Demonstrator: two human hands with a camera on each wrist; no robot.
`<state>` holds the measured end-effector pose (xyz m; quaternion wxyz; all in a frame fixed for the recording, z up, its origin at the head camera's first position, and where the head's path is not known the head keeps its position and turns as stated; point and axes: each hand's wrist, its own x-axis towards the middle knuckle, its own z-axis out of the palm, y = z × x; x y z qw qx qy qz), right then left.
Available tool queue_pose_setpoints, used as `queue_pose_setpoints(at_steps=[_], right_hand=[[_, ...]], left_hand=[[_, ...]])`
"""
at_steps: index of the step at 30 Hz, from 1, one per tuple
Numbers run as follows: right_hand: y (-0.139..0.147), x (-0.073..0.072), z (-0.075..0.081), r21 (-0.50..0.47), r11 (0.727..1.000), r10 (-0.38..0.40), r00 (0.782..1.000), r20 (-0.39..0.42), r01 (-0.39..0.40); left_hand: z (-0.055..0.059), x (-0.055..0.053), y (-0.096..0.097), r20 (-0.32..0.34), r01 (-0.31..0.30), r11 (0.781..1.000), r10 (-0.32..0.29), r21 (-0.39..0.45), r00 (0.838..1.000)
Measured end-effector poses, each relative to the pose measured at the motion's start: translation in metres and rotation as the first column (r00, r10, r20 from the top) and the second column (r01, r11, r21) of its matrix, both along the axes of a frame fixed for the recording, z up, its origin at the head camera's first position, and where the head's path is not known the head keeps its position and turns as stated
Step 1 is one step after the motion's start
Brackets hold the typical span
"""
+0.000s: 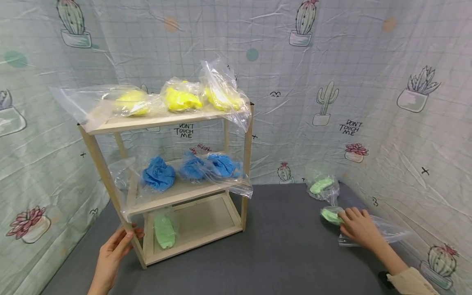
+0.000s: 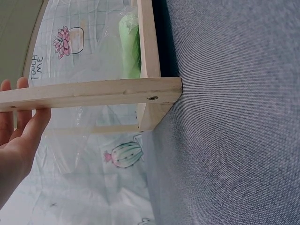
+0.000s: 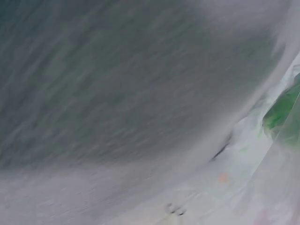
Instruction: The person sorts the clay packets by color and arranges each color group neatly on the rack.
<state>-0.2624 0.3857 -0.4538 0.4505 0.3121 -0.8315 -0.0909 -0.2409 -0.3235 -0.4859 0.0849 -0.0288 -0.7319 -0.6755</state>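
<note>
On the left of the head view my left hand (image 1: 113,250) grips the front left post of a three-level wooden shelf (image 1: 191,243). In the left wrist view the thumb and fingers of that hand (image 2: 21,145) lie on opposite sides of the post (image 2: 93,93). At far right my right hand (image 1: 358,228) pinches a clear plastic bag with a green lump (image 1: 330,216) inside, low over the table. The loose end of the bag (image 1: 391,231) trails under the wrist. The right wrist view is blurred, with a bagged green lump (image 3: 283,112) at its right edge.
Bagged yellow lumps (image 1: 182,98) lie on the top shelf, bagged blue crumpled lumps (image 1: 158,174) on the middle one. One bagged green lump (image 1: 164,231) sits at the bottom left. Another green bag (image 1: 321,186) lies by the back curtain (image 1: 280,135) on the dark table (image 1: 280,246).
</note>
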Motion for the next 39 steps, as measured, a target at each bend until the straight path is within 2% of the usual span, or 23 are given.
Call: queue_pose_setpoints(at_steps=[7,13,24,28,34,39], right_hand=[[-0.027,-0.002,0.004,0.007,1.0,0.03,1.0,0.008,-0.03],[-0.054,-0.001,0.008,0.016,0.998,0.06,0.998,0.024,-0.061],[-0.111,0.006,0.019,-0.014,0.984,0.176,0.984,0.013,-0.176],[-0.13,0.009,0.022,-0.032,0.978,0.205,0.979,0.009,-0.204],[-0.16,0.014,0.025,-0.067,0.958,0.276,0.96,-0.033,-0.278],[-0.183,0.019,0.026,-0.091,0.942,0.32,0.946,-0.039,-0.323]], left_hand=[[-0.007,-0.003,0.0,0.023,-0.063,0.998,0.064,-0.022,0.998],[-0.008,-0.003,0.0,0.019,-0.08,0.997,0.08,-0.019,0.997],[-0.009,-0.003,0.0,0.01,-0.079,0.997,0.079,-0.006,0.997],[-0.008,-0.003,-0.001,-0.01,-0.055,0.998,0.055,0.004,0.998],[-0.007,-0.004,-0.001,-0.022,-0.037,0.999,0.037,0.006,0.999],[-0.009,-0.006,-0.001,-0.011,-0.053,0.999,0.053,-0.006,0.999]])
